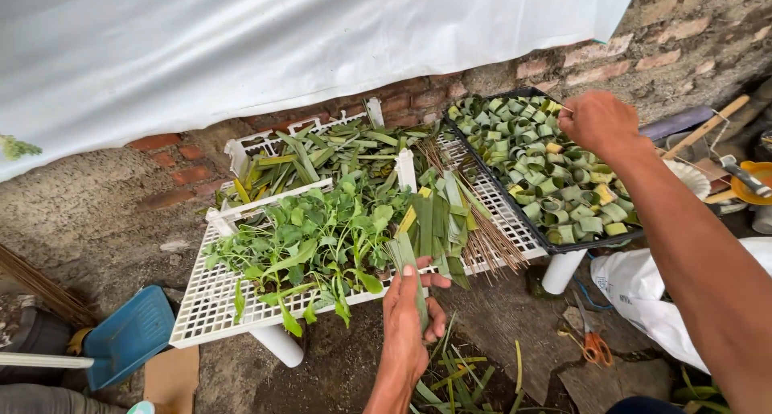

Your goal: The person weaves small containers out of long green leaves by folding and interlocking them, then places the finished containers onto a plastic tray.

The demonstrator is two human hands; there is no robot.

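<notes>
Green leaf strip [410, 273] pinched in left hand [406, 321], thumb on top, held at front edge of white slatted rack [201, 301]. Right hand [599, 123] closed over black tray [555, 245] of rolled leaf rings [555, 185], maybe gripping thin stick, honestly can't tell. Risks, imo: strip slipping down onto leaf scraps [458, 382] if pinch loosens; reaching arm nudging tilted tray, rings sliding off; stick bundle [486, 237] snagging a sleeve or wrist.
</notes>
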